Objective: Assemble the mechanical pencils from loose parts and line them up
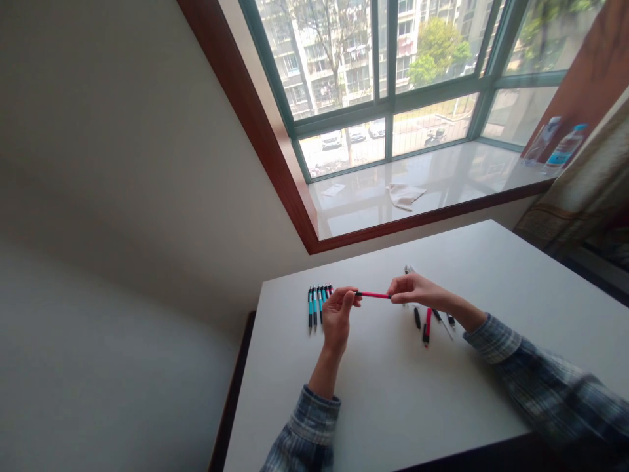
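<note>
A pink pen barrel with black ends [374, 295] is held level above the white table [388, 387]. My left hand [338, 318] pinches its left end, and the fingers of my right hand [415, 289] close on its right end. Behind my left hand, several blue and black pens [315, 307] lie side by side in a row, partly hidden by the hand. Below my right hand lie a pink and black pen part [427, 328], a short black piece [417, 318] and other slim pen parts, some of them covered by the hand.
The table's far edge meets the wall under a window sill [358, 213] framed in red-brown wood. On the sill lie a crumpled cloth [405, 195] and a white paper [333, 190]. Two plastic bottles [567, 147] stand at its right end beside a curtain [572, 190].
</note>
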A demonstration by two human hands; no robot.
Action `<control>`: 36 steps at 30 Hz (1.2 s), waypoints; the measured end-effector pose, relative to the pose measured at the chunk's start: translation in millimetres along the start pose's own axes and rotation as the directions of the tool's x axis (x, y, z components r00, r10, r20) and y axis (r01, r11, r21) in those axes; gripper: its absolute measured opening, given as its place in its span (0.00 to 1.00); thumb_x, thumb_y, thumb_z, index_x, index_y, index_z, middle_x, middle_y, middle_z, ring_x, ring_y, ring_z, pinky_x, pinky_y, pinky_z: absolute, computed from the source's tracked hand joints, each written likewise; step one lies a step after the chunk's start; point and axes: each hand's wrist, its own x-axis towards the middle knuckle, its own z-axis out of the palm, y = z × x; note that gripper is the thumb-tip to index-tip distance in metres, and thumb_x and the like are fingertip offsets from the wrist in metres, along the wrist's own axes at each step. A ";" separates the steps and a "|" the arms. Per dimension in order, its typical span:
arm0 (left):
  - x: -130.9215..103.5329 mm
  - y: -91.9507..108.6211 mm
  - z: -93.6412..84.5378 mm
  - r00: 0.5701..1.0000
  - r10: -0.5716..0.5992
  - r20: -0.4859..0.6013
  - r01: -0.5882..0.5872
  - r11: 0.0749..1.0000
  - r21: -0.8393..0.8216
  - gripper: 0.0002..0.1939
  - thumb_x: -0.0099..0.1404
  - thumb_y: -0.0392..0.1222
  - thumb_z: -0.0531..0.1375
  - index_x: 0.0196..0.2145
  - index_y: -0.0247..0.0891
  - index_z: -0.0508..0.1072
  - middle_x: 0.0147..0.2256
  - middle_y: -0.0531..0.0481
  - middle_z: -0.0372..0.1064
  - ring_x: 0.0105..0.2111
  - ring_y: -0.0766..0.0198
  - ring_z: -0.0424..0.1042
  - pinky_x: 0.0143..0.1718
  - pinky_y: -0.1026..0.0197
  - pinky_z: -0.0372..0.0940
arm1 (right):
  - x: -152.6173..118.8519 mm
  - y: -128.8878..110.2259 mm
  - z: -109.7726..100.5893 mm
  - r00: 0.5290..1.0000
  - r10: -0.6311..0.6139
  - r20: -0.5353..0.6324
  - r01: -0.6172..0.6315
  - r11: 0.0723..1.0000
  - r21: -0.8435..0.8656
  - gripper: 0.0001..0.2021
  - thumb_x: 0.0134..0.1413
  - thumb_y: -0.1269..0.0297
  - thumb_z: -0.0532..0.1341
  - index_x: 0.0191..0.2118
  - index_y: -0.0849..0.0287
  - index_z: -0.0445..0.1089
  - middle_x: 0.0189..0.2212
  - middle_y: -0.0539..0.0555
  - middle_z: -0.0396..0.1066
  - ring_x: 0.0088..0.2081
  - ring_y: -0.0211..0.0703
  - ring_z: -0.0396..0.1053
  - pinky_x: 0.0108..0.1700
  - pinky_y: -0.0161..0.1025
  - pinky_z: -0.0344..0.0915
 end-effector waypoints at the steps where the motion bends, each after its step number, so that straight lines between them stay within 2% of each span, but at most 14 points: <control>1: 2.1 3.2 -6.0 0.999 0.033 -0.005 -0.033 0.996 0.088 0.20 0.62 0.57 0.69 0.38 0.35 0.82 0.29 0.47 0.76 0.30 0.64 0.74 0.36 0.61 0.71 | -0.6 -1.1 6.0 1.000 -0.013 0.023 0.015 0.997 -0.073 0.17 0.49 0.53 0.75 0.37 0.61 0.79 0.32 0.53 0.77 0.34 0.41 0.70 0.38 0.38 0.65; 4: 8.9 13.0 -29.4 0.997 0.071 0.039 -0.079 0.955 0.286 0.19 0.65 0.57 0.67 0.37 0.36 0.82 0.30 0.47 0.77 0.30 0.62 0.75 0.36 0.60 0.71 | -1.9 -3.0 26.7 0.997 -0.059 0.044 0.067 0.977 -0.204 0.17 0.53 0.51 0.72 0.38 0.62 0.80 0.32 0.55 0.77 0.33 0.42 0.71 0.36 0.37 0.65; 6: 15.1 19.1 -49.1 0.992 0.118 0.050 -0.128 0.884 0.451 0.19 0.70 0.57 0.62 0.42 0.38 0.82 0.36 0.45 0.79 0.36 0.59 0.77 0.41 0.58 0.71 | -1.3 -2.2 38.3 0.996 -0.090 0.004 0.088 0.962 -0.260 0.16 0.57 0.51 0.69 0.39 0.62 0.80 0.30 0.54 0.76 0.31 0.41 0.70 0.33 0.35 0.63; 8: 23.4 23.4 -70.3 0.977 0.211 0.040 -0.183 0.724 0.666 0.17 0.73 0.54 0.59 0.46 0.41 0.81 0.44 0.45 0.79 0.43 0.56 0.76 0.47 0.55 0.70 | 1.2 -0.2 45.8 0.992 -0.113 -0.060 0.089 0.947 -0.308 0.15 0.59 0.53 0.67 0.39 0.61 0.80 0.29 0.53 0.76 0.30 0.39 0.69 0.31 0.34 0.62; 10: 33.1 25.4 -90.3 0.958 0.263 0.112 -0.233 0.491 0.839 0.14 0.73 0.50 0.59 0.48 0.43 0.80 0.48 0.45 0.78 0.48 0.52 0.74 0.53 0.50 0.67 | 5.5 2.0 50.4 0.987 -0.108 -0.118 0.063 0.940 -0.336 0.14 0.61 0.53 0.65 0.42 0.60 0.79 0.28 0.52 0.76 0.29 0.39 0.70 0.30 0.34 0.62; 13: 48.0 24.1 -112.8 0.945 0.189 0.266 -0.309 0.254 0.917 0.16 0.71 0.49 0.61 0.53 0.45 0.78 0.53 0.45 0.75 0.55 0.48 0.69 0.59 0.45 0.63 | 14.4 4.9 57.5 0.978 -0.094 -0.188 0.016 0.926 -0.378 0.16 0.61 0.55 0.64 0.50 0.58 0.76 0.28 0.52 0.77 0.29 0.41 0.72 0.31 0.34 0.65; 16: 61.5 19.8 -124.5 0.934 0.101 0.342 -0.353 0.132 0.926 0.20 0.69 0.51 0.63 0.57 0.48 0.77 0.59 0.46 0.71 0.60 0.45 0.65 0.61 0.42 0.61 | 25.5 7.9 69.5 0.961 -0.133 -0.243 0.004 0.882 -0.470 0.15 0.60 0.59 0.64 0.50 0.57 0.75 0.30 0.51 0.78 0.30 0.41 0.74 0.32 0.35 0.67; 19: 72.3 14.0 -129.8 0.922 0.050 0.385 -0.388 0.101 0.916 0.22 0.68 0.53 0.64 0.58 0.50 0.76 0.62 0.45 0.67 0.63 0.44 0.62 0.63 0.40 0.59 | 36.8 10.6 84.5 0.950 -0.171 -0.263 -0.009 0.823 -0.568 0.12 0.59 0.63 0.62 0.48 0.56 0.76 0.30 0.51 0.78 0.29 0.41 0.74 0.33 0.35 0.66; 25: 85.1 5.2 -132.6 0.896 -0.009 0.444 -0.439 0.128 0.889 0.20 0.68 0.53 0.64 0.56 0.49 0.77 0.65 0.46 0.63 0.66 0.44 0.58 0.67 0.39 0.55 | 52.5 10.7 110.9 0.940 -0.207 -0.272 -0.016 0.769 -0.639 0.09 0.60 0.65 0.61 0.45 0.55 0.76 0.29 0.50 0.79 0.29 0.41 0.74 0.35 0.35 0.64; 30: 92.3 6.5 -129.2 0.887 -0.088 0.453 -0.428 0.207 0.880 0.18 0.67 0.50 0.65 0.54 0.48 0.79 0.65 0.45 0.64 0.66 0.46 0.59 0.68 0.41 0.54 | 62.1 9.2 127.0 0.939 -0.199 -0.282 -0.032 0.764 -0.645 0.09 0.60 0.66 0.61 0.45 0.54 0.75 0.30 0.50 0.80 0.30 0.42 0.75 0.36 0.35 0.63; 36: 94.0 8.6 -129.1 0.893 -0.120 0.433 -0.386 0.288 0.876 0.15 0.66 0.48 0.65 0.50 0.46 0.80 0.63 0.43 0.66 0.65 0.47 0.61 0.69 0.41 0.55 | 70.0 13.4 141.7 0.931 -0.219 -0.293 -0.052 0.715 -0.697 0.09 0.61 0.66 0.61 0.47 0.53 0.74 0.30 0.49 0.80 0.32 0.43 0.76 0.37 0.36 0.61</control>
